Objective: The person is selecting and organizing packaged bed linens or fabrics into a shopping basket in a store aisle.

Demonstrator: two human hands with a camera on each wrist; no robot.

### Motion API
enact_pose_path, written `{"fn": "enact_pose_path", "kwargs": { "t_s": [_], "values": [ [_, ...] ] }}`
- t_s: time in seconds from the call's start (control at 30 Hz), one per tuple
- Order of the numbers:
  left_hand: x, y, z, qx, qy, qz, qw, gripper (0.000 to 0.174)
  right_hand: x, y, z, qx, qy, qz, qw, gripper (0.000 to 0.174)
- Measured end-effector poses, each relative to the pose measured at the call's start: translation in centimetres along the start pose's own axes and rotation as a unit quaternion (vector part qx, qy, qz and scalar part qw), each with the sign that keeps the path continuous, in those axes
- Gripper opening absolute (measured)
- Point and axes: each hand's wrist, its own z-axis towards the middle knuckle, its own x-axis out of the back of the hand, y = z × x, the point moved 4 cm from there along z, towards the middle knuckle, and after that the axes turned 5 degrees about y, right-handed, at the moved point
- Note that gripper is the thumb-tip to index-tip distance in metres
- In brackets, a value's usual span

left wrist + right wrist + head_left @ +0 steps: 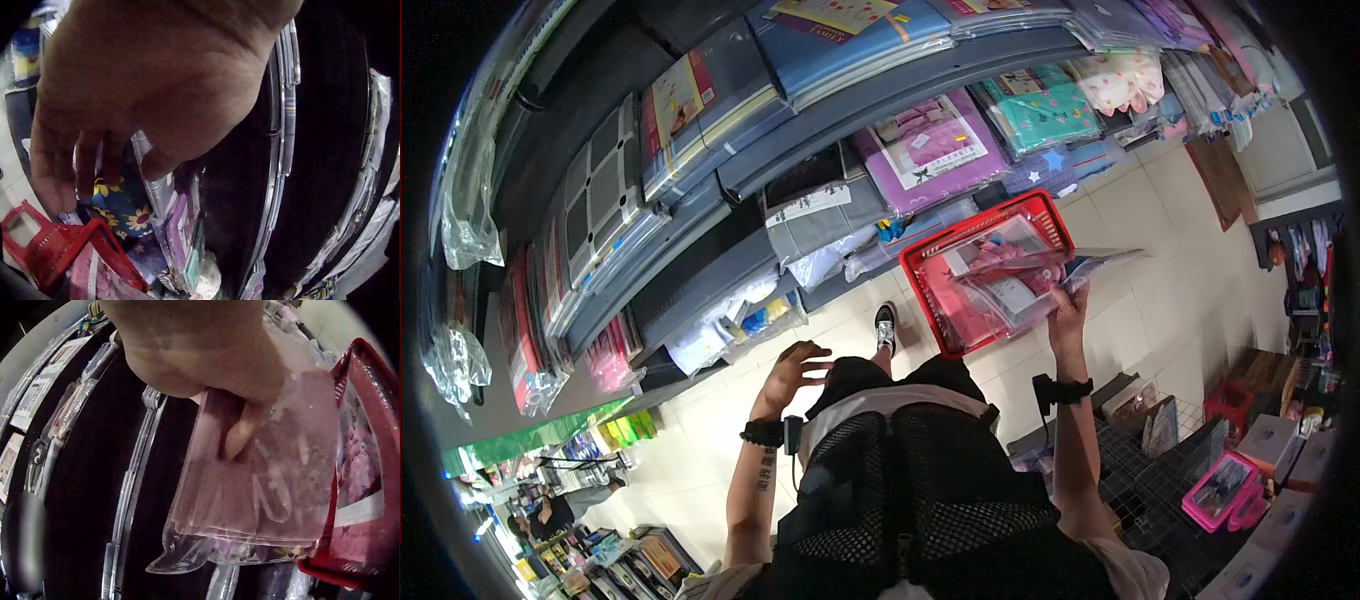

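Observation:
In the head view my right hand (1068,312) pinches the edge of clear-wrapped packages (1015,292) over the right side of a red basket (1055,207). The right wrist view shows the right hand (212,362) gripping a folded pink package (281,500) in clear plastic, beside the red basket (334,569). Other pink packages (960,312) lie in the basket. My left hand (793,375) hangs in the air left of the shoe, fingers relaxed, holding nothing. In the left wrist view the left hand (144,81) is near the shelves, with the red basket (62,250) beyond it.
Dark shelves (840,112) with wrapped packages run along the front and left. A purple package (930,150) and a teal one (1040,108) lie on the lower shelf. Tiled floor (1145,215) shows around the basket. A wire rack (1140,480) stands at the right, and a person (550,515) is far left.

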Motion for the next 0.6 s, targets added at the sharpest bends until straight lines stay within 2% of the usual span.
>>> {"fn": "enact_pose_path", "kwargs": {
  "t_s": [0.03, 0.07, 0.1, 0.17, 0.2, 0.27, 0.3, 0.33, 0.37, 0.4, 0.43, 0.47, 0.5, 0.53, 0.57, 0.6],
  "values": [
    [0.3, 0.1, -0.5, -0.062, -0.039, -0.010, 0.997, 0.044, 0.1, 0.2, 0.5, 0.023, -0.022, -0.008, 0.999, 0.057],
    [1.3, -0.4, -0.6, -0.027, -0.007, 0.003, 1.000, 0.047, 0.3, 0.5, 1.0, 0.060, -0.006, -0.069, 0.996, 0.052],
    [1.9, -0.7, -0.7, -0.027, -0.005, 0.001, 1.000, 0.047, 0.4, 1.3, 1.1, 0.058, -0.008, -0.070, 0.996, 0.052],
    [2.9, -1.3, -0.9, -0.042, 0.016, 0.003, 0.999, 0.046, 0.7, 3.6, 1.4, -0.022, 0.039, 0.008, 0.999, 0.045],
    [2.9, -1.3, -1.1, -0.050, 0.020, -0.011, 0.998, 0.046, 3.3, 7.0, 2.8, -0.016, 0.028, -0.028, 0.999, 0.039],
    [3.3, -1.5, -1.2, -0.055, 0.019, -0.013, 0.998, 0.045, 6.7, 13.3, 3.1, -0.094, 0.010, 0.028, 0.995, 0.043],
    [3.4, -1.7, -1.1, -0.059, 0.017, -0.015, 0.998, 0.045, 10.3, 18.0, 3.7, -0.187, 0.034, -0.019, 0.982, 0.031],
    [3.6, -1.8, -0.9, -0.060, 0.019, -0.017, 0.998, 0.045, 15.1, 23.8, 5.3, 0.075, -0.054, -0.357, 0.930, 0.023],
    [4.0, -2.2, -0.6, -0.045, 0.037, -0.001, 0.998, 0.059, 14.9, 23.5, 4.6, 0.075, -0.059, -0.357, 0.929, 0.023],
    [4.5, -2.3, -0.6, -0.031, 0.058, 0.015, 0.998, 0.073, 14.4, 23.5, 3.8, -0.087, 0.004, -0.258, 0.962, 0.022],
    [4.8, -2.2, -0.7, -0.034, 0.067, 0.013, 0.997, 0.073, 13.2, 23.8, 2.6, -0.248, 0.066, -0.149, 0.955, 0.023],
    [4.8, -1.9, -1.0, -0.062, 0.062, 0.015, 0.996, 0.070, 12.2, 22.6, 2.1, -0.192, 0.123, -0.230, 0.946, 0.033],
    [4.8, -1.3, -1.1, -0.092, 0.057, 0.018, 0.994, 0.066, 17.9, 27.6, 5.3, -0.036, -0.035, -0.317, 0.947, 0.039],
    [5.1, -1.1, -0.8, -0.084, 0.065, 0.015, 0.994, 0.056, 16.3, 22.3, 2.8, -0.037, -0.046, -0.313, 0.948, 0.039],
    [5.3, -0.7, -0.5, -0.074, 0.081, 0.026, 0.994, 0.049, 8.5, 19.2, 1.6, -0.221, 0.088, -0.116, 0.964, 0.040],
    [5.7, -0.3, -0.1, -0.075, 0.090, 0.044, 0.992, 0.046, 8.8, 19.6, 1.9, -0.224, 0.080, -0.116, 0.964, 0.040]
  ]
}}
